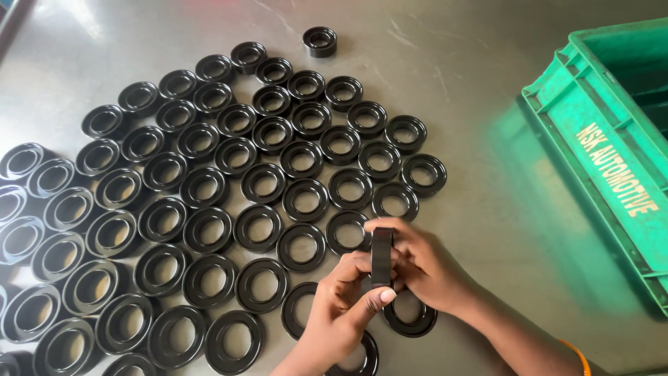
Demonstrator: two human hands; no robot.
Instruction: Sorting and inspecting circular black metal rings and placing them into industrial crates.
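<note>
Spread in tight rows across the left and middle of the steel table [501,230]: many flat black rings [209,188], touching one another. One lone ring [320,41] apart at the top. Low centre: left hand [341,313] and right hand [424,264] both pinching a single black ring [381,256], held on edge. Far right: green plastic crate [612,139].

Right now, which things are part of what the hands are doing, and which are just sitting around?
In use:
- left hand and right hand, both gripping one black round rubber ring held on edge
- rows of matching black rings laid flat on the grey metal table

Lying about:
- green plastic crate
- lone black ring set apart
</note>
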